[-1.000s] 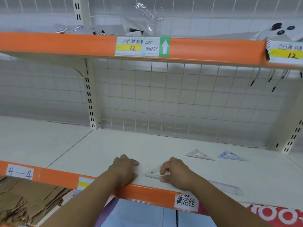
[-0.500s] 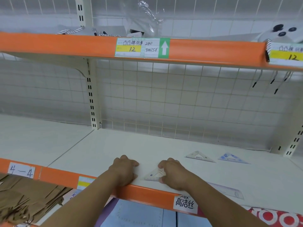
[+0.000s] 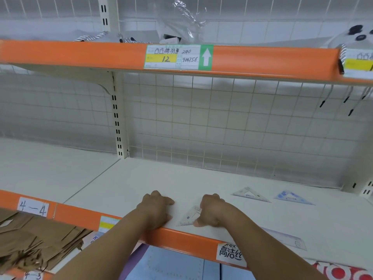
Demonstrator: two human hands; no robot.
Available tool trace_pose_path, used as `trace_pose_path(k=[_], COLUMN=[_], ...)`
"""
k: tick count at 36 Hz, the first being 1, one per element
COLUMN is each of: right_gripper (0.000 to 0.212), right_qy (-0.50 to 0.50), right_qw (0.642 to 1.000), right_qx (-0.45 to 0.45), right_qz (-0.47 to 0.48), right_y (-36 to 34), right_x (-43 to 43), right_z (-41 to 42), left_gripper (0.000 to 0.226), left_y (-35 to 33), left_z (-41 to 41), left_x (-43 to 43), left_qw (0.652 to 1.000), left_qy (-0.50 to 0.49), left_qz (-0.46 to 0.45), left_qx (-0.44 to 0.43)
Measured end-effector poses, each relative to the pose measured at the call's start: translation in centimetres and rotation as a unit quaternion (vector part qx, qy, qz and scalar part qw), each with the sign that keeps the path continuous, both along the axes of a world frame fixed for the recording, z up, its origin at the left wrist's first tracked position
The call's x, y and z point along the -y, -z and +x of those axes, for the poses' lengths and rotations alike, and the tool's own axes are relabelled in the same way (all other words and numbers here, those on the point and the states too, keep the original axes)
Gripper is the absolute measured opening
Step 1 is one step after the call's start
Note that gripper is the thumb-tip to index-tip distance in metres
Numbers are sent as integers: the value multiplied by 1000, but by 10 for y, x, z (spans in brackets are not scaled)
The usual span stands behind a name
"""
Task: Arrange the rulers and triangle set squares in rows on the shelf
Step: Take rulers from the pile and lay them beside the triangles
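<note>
On the white shelf [image 3: 141,182], a small clear triangle set square [image 3: 188,218] lies flat by the orange front edge. My right hand [image 3: 214,212] covers its right corner, fingers curled over it and thumb at its lower edge. My left hand [image 3: 155,209] rests knuckles-up on the shelf just left of it, holding nothing. A second clear set square [image 3: 250,195] and a blue set square [image 3: 291,198] lie side by side further back on the right. A clear straight ruler [image 3: 286,238] lies behind my right forearm, partly hidden.
A wire grid back panel [image 3: 222,128] closes the rear. The upper orange shelf [image 3: 80,53] hangs overhead with price labels. Brown paper bags [image 3: 34,241] fill the lower shelf at left. A slotted upright post [image 3: 118,122] stands at the back left.
The clear set square under my right hand has turned, so one corner now points toward the back. My right hand shifted slightly with it. My left hand stayed where it was.
</note>
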State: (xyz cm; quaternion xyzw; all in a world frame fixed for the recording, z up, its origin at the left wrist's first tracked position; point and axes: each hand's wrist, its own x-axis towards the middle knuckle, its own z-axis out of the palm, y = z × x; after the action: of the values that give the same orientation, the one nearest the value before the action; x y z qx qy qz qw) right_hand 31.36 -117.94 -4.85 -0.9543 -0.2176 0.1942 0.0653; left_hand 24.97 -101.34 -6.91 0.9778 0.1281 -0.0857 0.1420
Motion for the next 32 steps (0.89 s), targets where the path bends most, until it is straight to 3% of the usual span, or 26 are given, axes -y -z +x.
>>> trace_pose_path(k=[9, 13, 18, 25, 30, 32], right_gripper=[69, 50, 57, 64, 49, 59], right_qy=[21, -10, -63, -38, 2, 12], right_qw=[999, 993, 981, 976, 978, 982], right_qx=[-4, 28, 56, 60, 55, 36], right_qz=[42, 113, 177, 204, 203, 187], right_y=[3, 8, 14, 13, 6, 5], right_x=[-3, 7, 18, 27, 37, 44], right_z=[0, -4, -5, 6, 13, 16], left_gripper=[53, 53, 53, 54, 56, 57], left_y=[1, 1, 0, -1, -1, -2], left_z=[1, 2, 6, 11, 15, 16], left_x=[0, 1, 2, 9, 16, 20], left_qw=[1000, 1000, 1000, 1000, 1000, 999], left_qy=[-4, -7, -10, 0, 2, 3], left_qz=[2, 8, 11, 15, 25, 30], left_qx=[3, 1, -7, -15, -17, -21])
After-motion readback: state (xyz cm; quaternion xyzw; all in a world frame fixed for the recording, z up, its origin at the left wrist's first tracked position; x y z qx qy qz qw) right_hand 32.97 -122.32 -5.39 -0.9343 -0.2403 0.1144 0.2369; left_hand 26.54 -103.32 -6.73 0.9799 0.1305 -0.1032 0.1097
